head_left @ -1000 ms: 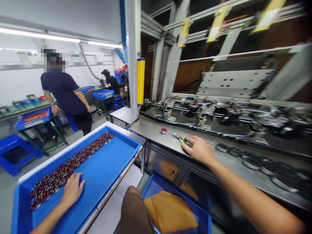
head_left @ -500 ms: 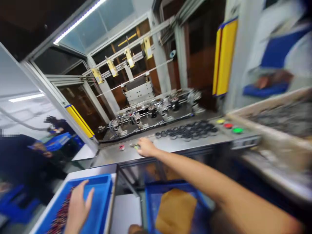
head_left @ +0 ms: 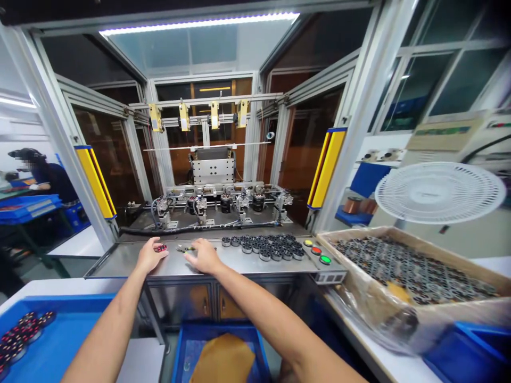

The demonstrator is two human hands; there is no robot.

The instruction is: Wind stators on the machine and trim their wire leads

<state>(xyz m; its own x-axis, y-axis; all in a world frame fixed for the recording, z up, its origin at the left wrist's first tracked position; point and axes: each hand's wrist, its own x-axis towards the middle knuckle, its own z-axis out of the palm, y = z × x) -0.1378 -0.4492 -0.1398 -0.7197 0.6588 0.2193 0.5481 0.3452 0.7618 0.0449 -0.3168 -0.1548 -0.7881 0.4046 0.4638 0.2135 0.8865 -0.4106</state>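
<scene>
My left hand (head_left: 149, 256) is at the left of the steel ledge (head_left: 231, 264), thumb and fingers closed around a small round motor stator (head_left: 162, 248) with red parts. To its right, my right hand (head_left: 204, 256) curls over a pair of small pliers (head_left: 184, 249) with yellow-green handles. Their jaws point left toward the stator, and the handles are partly hidden beneath the fingers. Right of that hand, many dark round stators (head_left: 275, 246) stand grouped on the ledge.
Behind the ledge is a framed winding machine (head_left: 213, 170). Yellow, red and green buttons (head_left: 325, 260) sit at the ledge's right end. A blue tray (head_left: 75, 314) holds red-black stators at lower left; a blue bin (head_left: 179, 346) stands below. A large box (head_left: 451, 314) of parts and a fan (head_left: 439, 192) are right.
My left hand has moved from over the blue tray to the stator on the ledge. My right hand stays by the pliers. The view has levelled and turned right.
</scene>
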